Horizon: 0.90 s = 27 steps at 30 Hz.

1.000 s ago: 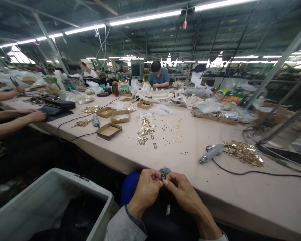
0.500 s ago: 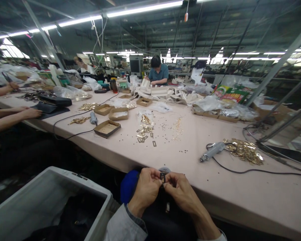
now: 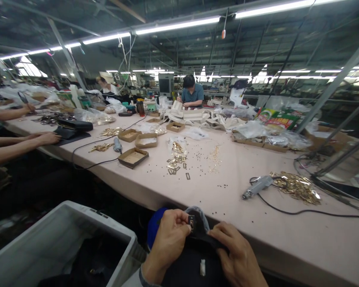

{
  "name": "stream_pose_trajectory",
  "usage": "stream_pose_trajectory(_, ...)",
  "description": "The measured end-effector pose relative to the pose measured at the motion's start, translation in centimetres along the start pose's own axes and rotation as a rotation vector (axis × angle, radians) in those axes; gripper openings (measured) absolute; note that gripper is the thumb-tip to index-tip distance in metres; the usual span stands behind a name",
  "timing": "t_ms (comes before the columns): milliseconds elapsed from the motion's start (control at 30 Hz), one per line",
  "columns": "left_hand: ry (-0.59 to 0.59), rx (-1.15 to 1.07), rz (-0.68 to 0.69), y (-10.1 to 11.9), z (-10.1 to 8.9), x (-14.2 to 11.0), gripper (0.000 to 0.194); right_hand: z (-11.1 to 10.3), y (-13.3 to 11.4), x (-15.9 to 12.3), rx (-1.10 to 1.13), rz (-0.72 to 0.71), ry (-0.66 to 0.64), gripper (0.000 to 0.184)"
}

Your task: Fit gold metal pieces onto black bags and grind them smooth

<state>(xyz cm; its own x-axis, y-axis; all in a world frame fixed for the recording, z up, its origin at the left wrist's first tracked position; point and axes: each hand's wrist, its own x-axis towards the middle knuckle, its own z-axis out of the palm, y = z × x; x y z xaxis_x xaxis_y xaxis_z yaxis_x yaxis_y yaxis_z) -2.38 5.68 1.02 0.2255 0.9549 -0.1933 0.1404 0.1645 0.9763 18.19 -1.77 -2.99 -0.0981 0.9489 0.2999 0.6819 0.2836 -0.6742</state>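
Observation:
My left hand [image 3: 171, 235] pinches a small black tab [image 3: 192, 218] that carries a gold-coloured metal fitting. The tab seems to belong to a dark bag-like piece [image 3: 182, 261] at the table's front edge. My right hand [image 3: 237, 253] is closed on the dark edge of that piece, to the right of the tab. Greyish cloth [image 3: 201, 215] curves up behind, between the two hands. Lower on the dark piece shows a small shiny metal part [image 3: 202, 267]. Something blue [image 3: 154, 225] sticks out behind my left hand.
An electric screwdriver [image 3: 257, 186] lies beside a heap of gold-coloured fittings [image 3: 297, 189]. Small metal frames [image 3: 176, 161], tiny dark screws and shallow cardboard boxes [image 3: 133, 158] spread over the table. A grey plastic crate [image 3: 107, 223] stands at lower left. Co-workers' hands [image 3: 46, 138] are at far left.
My right hand has left the tab and moved right and down onto the dark piece's edge. My left hand keeps its pinch. The view has tilted up slightly.

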Motion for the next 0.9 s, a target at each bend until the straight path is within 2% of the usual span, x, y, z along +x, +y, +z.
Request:
stream_pose_trajectory(133, 0.007, -0.038, 0.023, 0.4, -1.1, -1.0, 0.013, -1.5, -2.2, 0.9, 0.111, -0.006, -0.087, 0.027)
stream_pose_trajectory(233, 0.043, 0.000, 0.067, 0.5, -1.1, -1.7, 0.012, -2.3, -4.0, 2.4, 0.114, -0.008, -0.026, 0.029)
stream_pose_trajectory(333, 0.099, 0.122, 0.133, 0.6, -0.6, -2.5, 0.011, -1.6, -5.7, 3.9, 0.107, -0.011, 0.076, 0.023)
stream_pose_trajectory(467, 0.123, 0.272, 0.267, 0.4, 0.0, -3.6, 0.013, -0.2, -7.3, 5.0, 0.230, 0.021, 0.063, 0.009)
stream_pose_trajectory(700, 0.138, 0.288, 0.421, -0.2, 0.2, -4.2, 0.020, 0.5, -6.8, 4.4, 0.282, 0.031, 0.001, 0.016)
stream_pose_trajectory(833, 0.083, 0.267, 0.414, -0.1, 0.0, -3.9, 0.022, 1.3, -5.9, 4.2, 0.269, 0.002, 0.035, 0.020)
stream_pose_trajectory(900, 0.098, 0.248, 0.395, -0.4, -0.2, -3.4, 0.020, 1.5, -5.5, 4.6, 0.268, 0.008, 0.038, 0.022)
